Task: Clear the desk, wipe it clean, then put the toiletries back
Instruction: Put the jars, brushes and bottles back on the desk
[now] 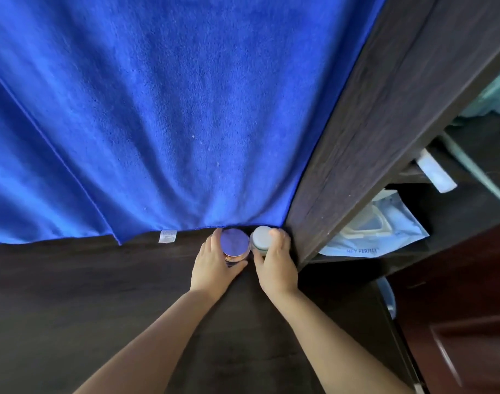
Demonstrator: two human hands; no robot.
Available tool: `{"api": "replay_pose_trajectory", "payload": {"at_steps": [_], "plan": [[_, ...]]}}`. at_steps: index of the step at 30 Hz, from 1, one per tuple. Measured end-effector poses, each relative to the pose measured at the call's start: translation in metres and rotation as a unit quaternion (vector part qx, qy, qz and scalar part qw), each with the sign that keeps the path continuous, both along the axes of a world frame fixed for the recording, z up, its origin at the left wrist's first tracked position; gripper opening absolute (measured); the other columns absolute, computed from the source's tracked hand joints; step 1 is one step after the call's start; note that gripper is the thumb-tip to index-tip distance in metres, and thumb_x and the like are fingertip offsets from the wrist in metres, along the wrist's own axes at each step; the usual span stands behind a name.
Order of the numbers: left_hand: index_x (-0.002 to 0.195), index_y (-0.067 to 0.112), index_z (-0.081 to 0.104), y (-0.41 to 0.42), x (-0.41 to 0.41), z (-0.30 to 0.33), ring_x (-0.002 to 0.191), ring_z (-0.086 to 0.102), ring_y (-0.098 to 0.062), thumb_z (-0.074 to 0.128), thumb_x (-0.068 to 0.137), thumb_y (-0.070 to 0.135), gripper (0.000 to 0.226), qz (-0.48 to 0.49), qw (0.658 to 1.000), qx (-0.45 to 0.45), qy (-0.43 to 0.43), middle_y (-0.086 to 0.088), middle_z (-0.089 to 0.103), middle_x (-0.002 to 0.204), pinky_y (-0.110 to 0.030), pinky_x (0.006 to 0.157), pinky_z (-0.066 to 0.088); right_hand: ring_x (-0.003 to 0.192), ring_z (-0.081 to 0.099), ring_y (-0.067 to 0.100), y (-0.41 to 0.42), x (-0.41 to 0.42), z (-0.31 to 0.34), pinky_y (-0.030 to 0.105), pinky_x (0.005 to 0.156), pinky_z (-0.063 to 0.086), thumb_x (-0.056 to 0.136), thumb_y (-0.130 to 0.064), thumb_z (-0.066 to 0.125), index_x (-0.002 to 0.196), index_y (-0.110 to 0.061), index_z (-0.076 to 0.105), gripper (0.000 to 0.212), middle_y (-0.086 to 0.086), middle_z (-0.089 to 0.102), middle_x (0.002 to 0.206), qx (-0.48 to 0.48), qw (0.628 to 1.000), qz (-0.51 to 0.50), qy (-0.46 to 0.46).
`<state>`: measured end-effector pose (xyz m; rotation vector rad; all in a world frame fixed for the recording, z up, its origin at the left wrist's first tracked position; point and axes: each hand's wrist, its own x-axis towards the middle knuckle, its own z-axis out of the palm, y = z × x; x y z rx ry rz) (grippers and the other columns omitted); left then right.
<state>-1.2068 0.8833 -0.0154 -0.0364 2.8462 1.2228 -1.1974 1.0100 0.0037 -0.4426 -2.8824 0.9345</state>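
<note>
**2 jars held at the back corner of the desk**

Both hands reach to the far right corner of the dark wooden desk (101,294), each wrapped around 1 jar. The left hand (211,265) grips a jar with a shiny lid (234,242); its fingers curl around the left side and the thumb crosses in front near the base. The right hand (277,263) grips a jar with a white lid (261,236), thumb on the left side and fingers on the right.

The 2 jars stand upright just beside each other, with a narrow gap between them. Whether their bases rest on the desk cannot be told, as the hands hide them. They sit right below the hem of a blue towel (157,109) that hangs down behind the desk and fills most of the view. A small white label (168,236) hangs at the towel's hem, left of the jars.

A dark wooden upright panel (370,123) rises just to the right of the white-lidded jar. Beyond it, on a shelf, lies a pale blue packet (385,223) with printed lettering.
</note>
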Motion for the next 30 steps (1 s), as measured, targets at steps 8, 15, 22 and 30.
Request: {"api": "replay_pose_trajectory", "payload": {"at_steps": [8, 15, 22, 30], "plan": [[0.124, 0.014, 0.045, 0.004, 0.044, 0.083, 0.106, 0.052, -0.020, 0.056, 0.081, 0.041, 0.052, 0.039, 0.990, 0.047, 0.127, 0.002, 0.053, 0.109, -0.034, 0.089, 0.042, 0.097, 0.061, 0.025, 0.042, 0.047, 0.077, 0.039, 0.075, 0.048, 0.088, -0.027, 0.053, 0.119, -0.016, 0.051, 0.033, 0.002, 0.054, 0.121, 0.018, 0.983, 0.173, 0.061], [0.097, 0.045, 0.050, 0.106, 0.108, 0.214, 0.075, 0.055, -0.004, 0.047, 0.080, 0.040, 0.017, -0.054, 0.949, 0.147, 0.274, 0.021, 0.059, 0.088, -0.021, 0.066, 0.043, 0.083, 0.061, 0.009, 0.152, 0.113, 0.194, 0.019, 0.071, 0.047, 0.090, -0.035, 0.045, 0.098, -0.024, 0.063, 0.022, -0.008, 0.067, 0.094, 0.009, 0.957, 0.260, 0.127], [0.105, 0.023, 0.055, 0.205, 0.071, 0.296, 0.081, 0.053, -0.005, 0.054, 0.087, 0.021, 0.019, -0.139, 0.926, 0.088, 0.340, 0.010, 0.057, 0.087, -0.022, 0.076, 0.047, 0.071, 0.058, 0.000, 0.260, 0.103, 0.273, 0.012, 0.066, 0.046, 0.092, -0.020, 0.052, 0.097, -0.021, 0.064, 0.014, -0.007, 0.068, 0.092, 0.024, 0.942, 0.166, 0.291], [0.136, 0.012, 0.033, 0.238, -0.019, 0.327, 0.123, 0.035, -0.028, 0.056, 0.087, 0.038, 0.060, -0.061, 0.956, -0.141, 0.248, -0.013, 0.039, 0.134, -0.041, 0.099, 0.037, 0.115, 0.052, 0.032, 0.283, 0.005, 0.304, 0.038, 0.090, 0.045, 0.093, -0.010, 0.047, 0.145, -0.007, 0.017, 0.060, 0.011, 0.024, 0.148, 0.177, 0.976, 0.054, 0.112]]}}
